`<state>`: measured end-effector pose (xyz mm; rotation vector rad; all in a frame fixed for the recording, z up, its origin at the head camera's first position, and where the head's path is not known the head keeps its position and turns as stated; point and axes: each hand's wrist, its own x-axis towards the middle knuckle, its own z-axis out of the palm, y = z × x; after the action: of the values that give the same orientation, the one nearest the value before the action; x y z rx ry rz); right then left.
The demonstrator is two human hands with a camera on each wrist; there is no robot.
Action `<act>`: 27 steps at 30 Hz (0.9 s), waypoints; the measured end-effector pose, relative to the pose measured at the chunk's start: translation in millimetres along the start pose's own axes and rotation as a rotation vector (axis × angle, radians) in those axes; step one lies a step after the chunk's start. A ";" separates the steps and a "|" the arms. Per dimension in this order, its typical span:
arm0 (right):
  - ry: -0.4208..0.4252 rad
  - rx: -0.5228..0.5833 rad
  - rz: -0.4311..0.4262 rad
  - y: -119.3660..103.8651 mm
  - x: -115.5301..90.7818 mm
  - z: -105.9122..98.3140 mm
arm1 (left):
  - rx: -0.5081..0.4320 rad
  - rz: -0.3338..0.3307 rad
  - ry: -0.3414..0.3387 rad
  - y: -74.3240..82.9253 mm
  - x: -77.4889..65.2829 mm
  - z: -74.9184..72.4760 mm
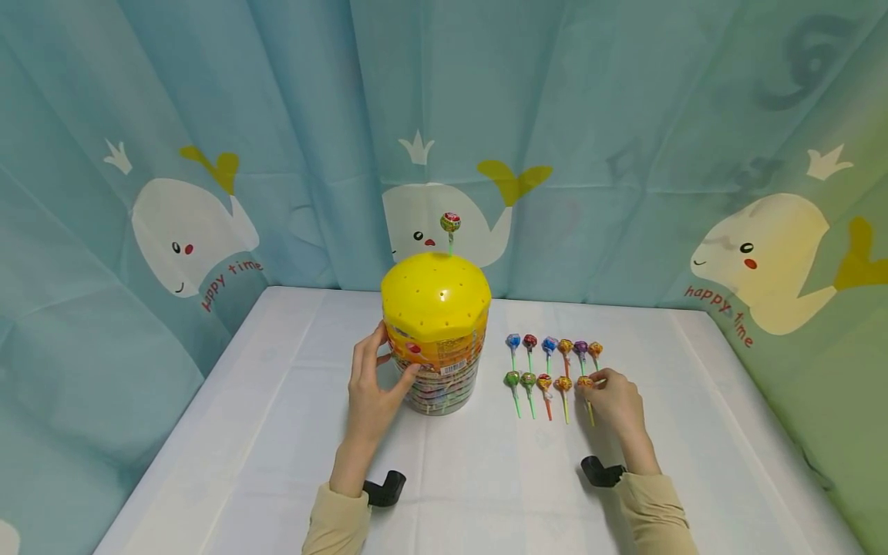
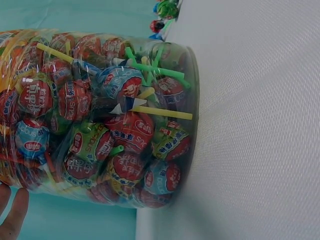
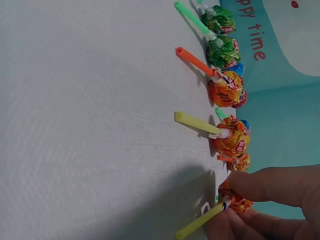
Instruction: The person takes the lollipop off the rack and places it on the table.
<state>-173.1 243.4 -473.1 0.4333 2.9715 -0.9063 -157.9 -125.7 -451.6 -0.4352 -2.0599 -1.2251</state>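
A clear jar (image 1: pixel 440 393) packed with wrapped lollipops stands upright on the table, under a yellow lid (image 1: pixel 433 297) dotted with small holes. One lollipop (image 1: pixel 450 223) sticks up from the back of that lid. My left hand (image 1: pixel 372 393) holds the jar's left side, thumb in front and fingers around the side. To the right, my right hand (image 1: pixel 616 402) pinches an orange-wrapped lollipop (image 3: pixel 239 201) with a yellow stick at the right end of the front row. Thumb and fingers partly cover its wrapped head. Its stick points toward the near side, close to the tabletop.
Two rows of lollipops lie right of the jar, including a green one (image 1: pixel 512 378) in front and a blue one (image 1: pixel 512 340) behind. White cloth (image 1: pixel 277 432) covers the table. A blue curtain (image 1: pixel 312 154) with whale prints hangs behind.
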 end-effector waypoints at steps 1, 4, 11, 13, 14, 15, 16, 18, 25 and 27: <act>-0.004 -0.004 0.003 -0.1 -0.2 0.5 | 0.000 0.001 0.000 0.1 0.1 0.0; -0.010 -0.011 0.010 0.4 -0.7 2.0 | -0.003 -0.003 -0.004 0.4 0.2 -0.1; -0.008 -0.015 0.012 1.0 -1.8 3.9 | -0.001 -0.011 -0.006 -1.0 -0.3 0.0; -0.007 -0.013 0.010 0.9 -2.9 3.3 | 0.001 -0.012 -0.004 -0.6 -0.4 -0.1; -0.006 -0.013 0.009 0.8 -3.4 2.9 | 0.001 -0.011 -0.004 -0.2 -0.3 -0.2; -0.003 -0.014 0.008 1.0 -4.2 2.5 | -0.001 -0.010 -0.004 0.1 -0.2 -0.2; 0.002 -0.015 0.004 1.1 -5.2 2.0 | -0.002 -0.010 -0.004 0.4 -0.1 -0.3; 0.008 -0.014 -0.001 1.8 -6.6 1.4 | -0.005 -0.009 -0.004 0.9 0.2 -0.4; 0.003 0.000 0.002 3.5 -12.6 -0.3 | -0.003 -0.008 -0.004 0.6 -0.1 -0.6; 0.008 0.004 0.004 3.3 -14.3 -1.3 | 0.001 -0.008 -0.005 0.0 -0.3 -0.6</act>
<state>-158.3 243.0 -472.6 0.4435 2.9760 -0.9119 -157.4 -126.2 -451.6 -0.4306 -2.0678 -1.2292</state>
